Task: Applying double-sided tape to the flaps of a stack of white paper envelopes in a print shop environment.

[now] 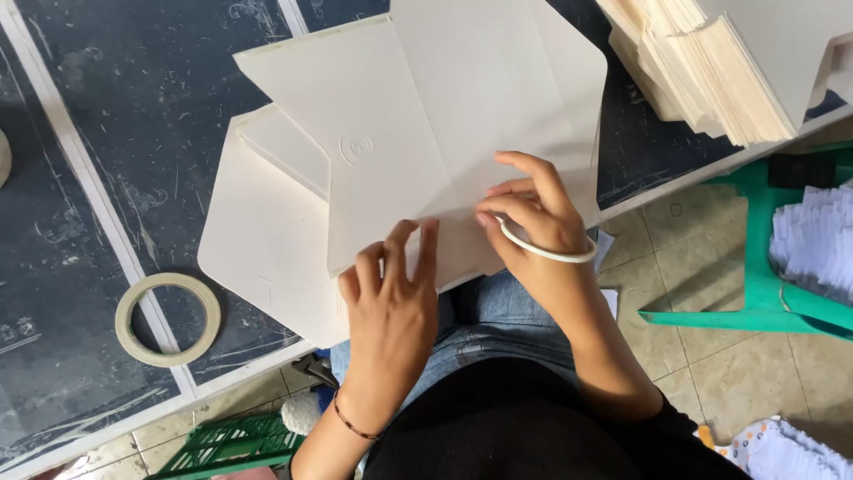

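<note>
A cream paper envelope blank (426, 116) lies on top of more cream sheets (258, 231) at the near edge of a dark cutting-mat table (133, 116). My left hand (391, 302) presses its fingertips flat on the blank's near edge. My right hand (533, 209) pinches the paper beside it, fingers curled on a fold. A thin white tape ring (551, 253) hangs around my right hand.
A roll of beige masking tape (167, 318) lies on the table at the left. A tall stack of cream sheets (711, 62) sits at the far right. A green plastic stool (773, 284) holding white papers stands on the tiled floor; a green crate (231, 444) sits below.
</note>
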